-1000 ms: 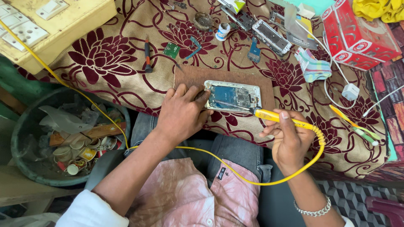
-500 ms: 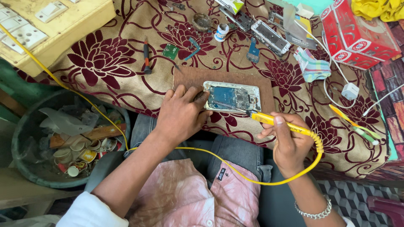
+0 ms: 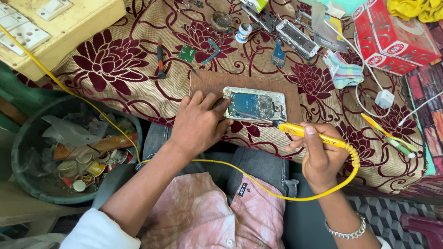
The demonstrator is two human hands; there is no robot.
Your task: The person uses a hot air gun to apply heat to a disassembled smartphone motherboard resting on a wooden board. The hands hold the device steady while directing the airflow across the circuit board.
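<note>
Right hand [image 3: 320, 154]: grip pressed together around the yellow soldering iron [image 3: 310, 135], thumb on top of the handle, fingers curled beneath it. The iron lies nearly level, pointing toward the left of the frame, and its thin metal tip reaches the lower right corner of the opened phone [image 3: 255, 104]. A yellow cable [image 3: 286, 197] leaves the rear of the handle, loops down below the right wrist, crosses the lap and rises toward the upper left of the frame.

Left hand [image 3: 198, 123]: grip spread flat, palm down, fingertips resting against the left edge of the opened phone and pinning it in place.

The opened phone sits at the centre of the frame, circuit side up, on a brown board [image 3: 207, 82]. The board lies on the tabletop [image 3: 115, 92], which is covered with a beige cloth bearing dark red flowers.

Surrounding items:
- A small screwdriver [image 3: 160, 60] with a red and black handle, left of the board.
- A green circuit piece [image 3: 187, 54], just beside the screwdriver.
- A second phone frame [image 3: 296, 38], above the board and well apart from it.
- A small white bottle [image 3: 243, 32], near the top centre.
- A red box [image 3: 392, 34], upper right of the frame.
- A folded checked cloth [image 3: 344, 74], right of the board.
- A white charger plug [image 3: 384, 98] with its lead, at the right.
- A yellow switch box [image 3: 50, 27], upper left of the frame.
- A dark green bin [image 3: 27, 138] filled with scraps, lower left, beside the knee.

A bracelet [image 3: 346, 228] circles the right wrist.
</note>
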